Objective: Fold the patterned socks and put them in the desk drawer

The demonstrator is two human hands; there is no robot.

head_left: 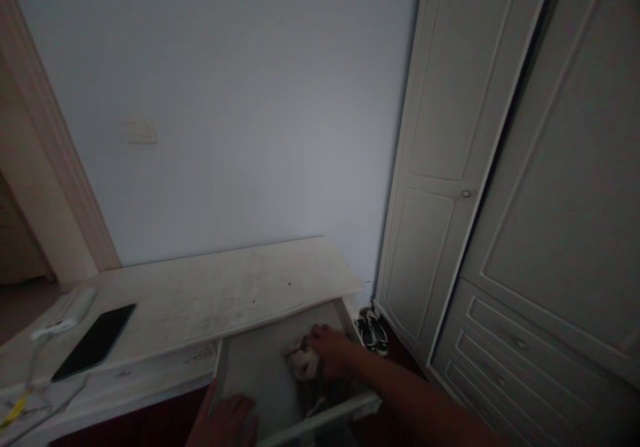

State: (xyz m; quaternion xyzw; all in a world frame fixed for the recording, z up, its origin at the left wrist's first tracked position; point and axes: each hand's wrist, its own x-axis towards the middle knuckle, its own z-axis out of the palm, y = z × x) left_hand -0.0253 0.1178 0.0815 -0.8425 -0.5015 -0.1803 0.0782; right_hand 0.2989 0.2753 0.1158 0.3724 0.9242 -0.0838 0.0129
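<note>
An open drawer (265,373) juts out from under the low white table. My right hand (333,350) reaches in from the right, its fingers closed on a crumpled, light-coloured cloth (303,365) above the drawer's floor. At the drawer's left front corner is my left hand (227,420), with its fingers bent over the edge and gripping it. Other dark items lie in the drawer below my right hand, too dim and blurred to name.
The worn white tabletop (225,287) runs along the wall. On its left end lie a dark tablet (95,340), a white power strip (65,312) and cables with a yellow part (13,410). Sneakers (371,330) stand on the floor beside the white wardrobe (440,167).
</note>
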